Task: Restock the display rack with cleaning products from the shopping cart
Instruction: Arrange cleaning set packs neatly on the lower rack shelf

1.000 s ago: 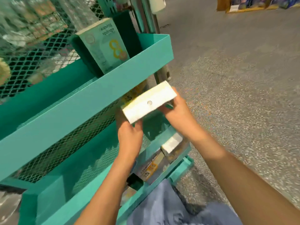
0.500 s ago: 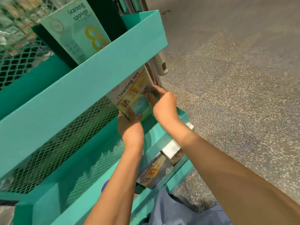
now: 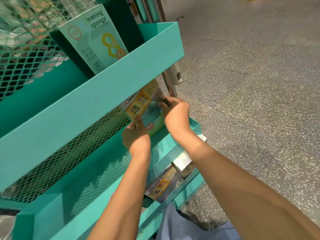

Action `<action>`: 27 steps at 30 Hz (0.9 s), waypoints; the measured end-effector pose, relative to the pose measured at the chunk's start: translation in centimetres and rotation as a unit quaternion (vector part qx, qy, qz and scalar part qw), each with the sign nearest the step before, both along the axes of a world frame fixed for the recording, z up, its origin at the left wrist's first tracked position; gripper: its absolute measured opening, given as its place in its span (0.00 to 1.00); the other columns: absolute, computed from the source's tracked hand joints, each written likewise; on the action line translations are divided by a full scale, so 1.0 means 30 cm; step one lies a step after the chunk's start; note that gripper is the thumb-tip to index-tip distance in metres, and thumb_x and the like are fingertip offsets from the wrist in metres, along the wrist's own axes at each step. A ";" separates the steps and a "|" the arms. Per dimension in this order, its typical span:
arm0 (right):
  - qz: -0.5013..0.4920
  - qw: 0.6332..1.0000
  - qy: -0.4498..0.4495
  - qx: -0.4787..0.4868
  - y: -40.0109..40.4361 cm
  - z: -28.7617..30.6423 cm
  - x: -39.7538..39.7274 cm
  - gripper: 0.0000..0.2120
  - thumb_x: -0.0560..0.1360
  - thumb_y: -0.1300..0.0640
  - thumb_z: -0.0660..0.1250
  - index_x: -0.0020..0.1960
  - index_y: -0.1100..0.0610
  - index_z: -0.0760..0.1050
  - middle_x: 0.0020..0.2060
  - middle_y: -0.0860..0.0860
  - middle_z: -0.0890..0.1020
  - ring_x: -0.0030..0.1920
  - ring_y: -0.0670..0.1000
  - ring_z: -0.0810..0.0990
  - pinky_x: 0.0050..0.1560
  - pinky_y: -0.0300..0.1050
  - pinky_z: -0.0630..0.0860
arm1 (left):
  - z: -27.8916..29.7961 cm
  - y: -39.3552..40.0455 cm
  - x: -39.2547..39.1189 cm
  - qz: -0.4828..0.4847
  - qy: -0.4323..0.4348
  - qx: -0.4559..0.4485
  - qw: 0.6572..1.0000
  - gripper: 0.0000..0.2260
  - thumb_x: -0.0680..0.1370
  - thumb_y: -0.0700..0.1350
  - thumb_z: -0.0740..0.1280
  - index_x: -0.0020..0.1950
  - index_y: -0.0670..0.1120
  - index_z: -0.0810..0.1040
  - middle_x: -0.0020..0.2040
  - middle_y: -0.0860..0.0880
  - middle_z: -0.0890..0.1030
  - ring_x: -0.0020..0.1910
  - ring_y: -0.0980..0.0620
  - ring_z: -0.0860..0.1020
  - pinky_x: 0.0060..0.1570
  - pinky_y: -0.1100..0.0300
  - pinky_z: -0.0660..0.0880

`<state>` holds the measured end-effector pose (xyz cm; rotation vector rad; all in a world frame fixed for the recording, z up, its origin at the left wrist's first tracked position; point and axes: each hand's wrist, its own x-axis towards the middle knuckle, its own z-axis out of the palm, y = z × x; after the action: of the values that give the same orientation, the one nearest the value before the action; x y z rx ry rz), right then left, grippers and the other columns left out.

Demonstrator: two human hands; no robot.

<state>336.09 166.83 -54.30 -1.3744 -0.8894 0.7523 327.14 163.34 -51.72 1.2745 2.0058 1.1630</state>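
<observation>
Hands are meeting at the centre of the head view, both gripping one cleaning set box (image 3: 141,105) inside the middle tray (image 3: 194,126) of the teal display rack (image 3: 86,108). The left hand (image 3: 136,135) is holding the box's lower corner with curled fingers; the right hand (image 3: 174,112) is pinching its right edge, fingertips tucked against the clear wrapping. The box is standing tilted, its top hidden behind the front wall of the top tray (image 3: 161,44). That top tray, in the upper left of the frame, is holding an upright cleaning sponge box (image 3: 97,40) leaning against a dark green divider (image 3: 119,23). Below the arms, at lower centre, the bottom tray (image 3: 188,185) is carrying another cleaning set box (image 3: 161,185) lying on its side, with a white-topped box (image 3: 183,161) just beside it. Speckled floor (image 3: 251,84) is filling the right of the frame.
</observation>
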 end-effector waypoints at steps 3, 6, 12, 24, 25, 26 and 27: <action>0.032 0.994 -0.109 -0.009 -0.025 0.009 -0.036 0.07 0.76 0.61 0.65 0.48 0.63 0.80 0.43 0.56 0.82 0.39 0.53 0.76 0.33 0.35 0.62 | -0.007 -0.024 -0.069 0.010 0.068 -0.014 0.998 0.20 0.82 0.52 0.54 0.42 0.40 0.76 0.36 0.44 0.76 0.30 0.47 0.70 0.26 0.62 0.60; 0.040 0.990 -0.134 -0.024 -0.049 0.006 -0.099 0.09 0.76 0.57 0.65 0.45 0.63 0.80 0.40 0.58 0.82 0.40 0.55 0.77 0.35 0.40 0.60 | 0.000 -0.049 -0.140 0.012 0.106 -0.030 0.994 0.20 0.83 0.51 0.54 0.39 0.40 0.74 0.41 0.41 0.79 0.36 0.40 0.72 0.25 0.65 0.59; 0.028 0.987 -0.151 -0.040 -0.057 0.010 -0.106 0.10 0.77 0.56 0.63 0.46 0.61 0.80 0.39 0.58 0.82 0.38 0.56 0.77 0.30 0.41 0.57 | 0.035 -0.128 -0.131 0.005 -0.099 -0.156 0.983 0.16 0.81 0.40 0.57 0.68 0.35 0.69 0.68 0.37 0.70 0.44 0.50 0.64 0.18 0.74 0.62; -0.067 0.993 -0.002 -0.097 -0.036 0.025 -0.030 0.09 0.78 0.61 0.61 0.50 0.63 0.79 0.43 0.57 0.82 0.36 0.50 0.74 0.34 0.35 0.68 | 0.021 -0.003 -0.010 0.000 -0.031 -0.039 0.999 0.19 0.79 0.55 0.61 0.48 0.40 0.82 0.42 0.41 0.81 0.39 0.42 0.76 0.35 0.58 0.63; -0.071 0.991 0.053 -0.101 -0.031 0.029 -0.035 0.09 0.77 0.62 0.61 0.50 0.64 0.79 0.42 0.56 0.81 0.34 0.49 0.73 0.30 0.32 0.68 | 0.022 -0.003 -0.004 -0.008 -0.031 -0.044 0.999 0.19 0.79 0.54 0.61 0.49 0.40 0.81 0.41 0.41 0.80 0.39 0.42 0.74 0.33 0.58 0.64; -0.078 0.987 0.083 -0.110 -0.024 0.029 -0.040 0.09 0.77 0.63 0.60 0.50 0.64 0.78 0.43 0.56 0.81 0.34 0.49 0.73 0.30 0.31 0.68 | 0.019 -0.003 0.001 -0.019 -0.024 -0.056 0.998 0.19 0.80 0.53 0.59 0.50 0.39 0.80 0.41 0.42 0.80 0.39 0.42 0.72 0.30 0.61 0.64; -0.081 0.986 0.085 -0.119 -0.021 0.029 -0.044 0.09 0.77 0.63 0.60 0.50 0.64 0.77 0.44 0.57 0.82 0.35 0.50 0.74 0.31 0.31 0.69 | 0.017 -0.005 0.006 -0.029 -0.024 -0.070 0.997 0.18 0.81 0.52 0.58 0.52 0.39 0.79 0.43 0.41 0.80 0.37 0.43 0.70 0.26 0.67 0.62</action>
<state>334.77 166.20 -53.42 -1.5465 -0.5599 0.8567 327.33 163.19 -51.22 1.2133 1.9657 0.9979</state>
